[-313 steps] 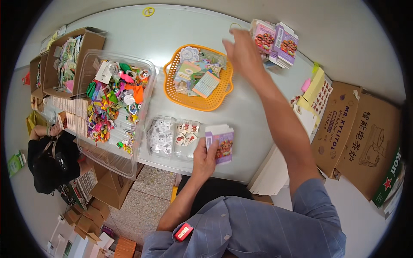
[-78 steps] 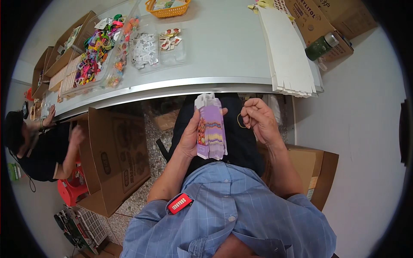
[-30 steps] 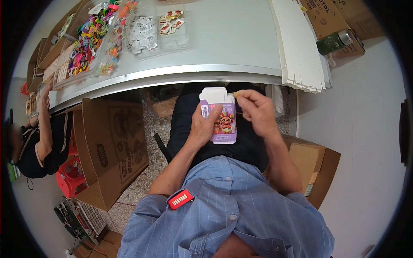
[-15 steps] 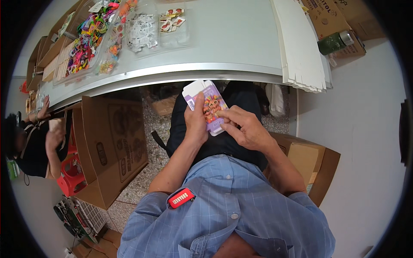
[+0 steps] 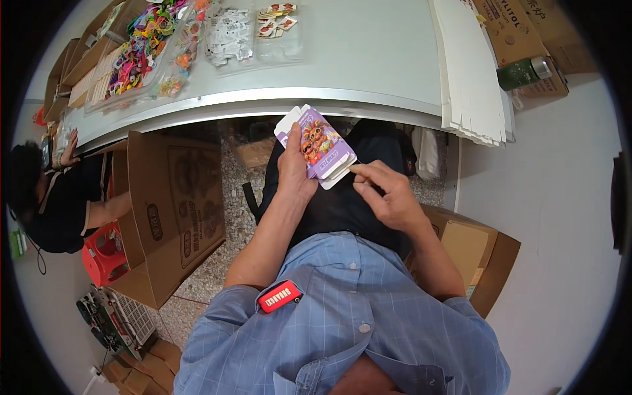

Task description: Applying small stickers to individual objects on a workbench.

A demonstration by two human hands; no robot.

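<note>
A small purple cardboard box (image 5: 322,146) with colourful cartoon figures on its front is over my lap, tilted, with white flaps standing out at both ends. My left hand (image 5: 295,164) is closed around its left side, thumb lying along the front. Beside the box's lower right end is my right hand (image 5: 390,194), its index fingertip at the edge of the white flap (image 5: 338,176). Thumb and index finger are apart there, and the other fingers curl in.
Ahead, the table (image 5: 368,59) bears clear trays of colourful trinkets (image 5: 141,62), white packets (image 5: 228,39) and small printed cards (image 5: 276,25). White card strips (image 5: 471,85) and a green bottle (image 5: 523,74) are at right. Open cartons (image 5: 178,204) flank me; another person (image 5: 62,197) is at left.
My left hand has lifted the box slightly away from me. My right hand has slid off its front to the lower end flap. The other person's arm now reaches toward the carton.
</note>
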